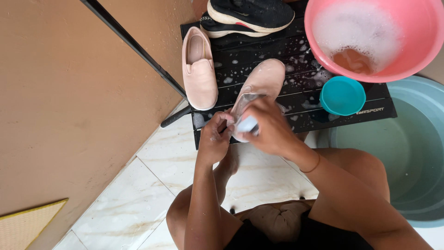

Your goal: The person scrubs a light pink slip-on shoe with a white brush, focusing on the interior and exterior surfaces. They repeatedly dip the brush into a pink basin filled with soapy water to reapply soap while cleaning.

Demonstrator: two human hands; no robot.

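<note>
Just below the pink basin (418,60), on the black surface (296,55), the left hand (213,139) is pinching the soapy shoe (263,83) at its heel while the right hand (270,127) is closing around a brush (247,124); the shoe looks light, soft and slippery.

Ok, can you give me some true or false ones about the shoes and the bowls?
1. The left hand holds the heel end of a soapy pink shoe. True.
2. The right hand is dipped in the pink basin. False: it is at the soapy shoe, gripping a small pale scrubbing thing.
3. A second pink shoe lies on the black slatted stand. True.
4. The small teal bowl sits on the floor tiles. False: it sits on the stand.
5. The pink basin holds foamy water. True.
</note>
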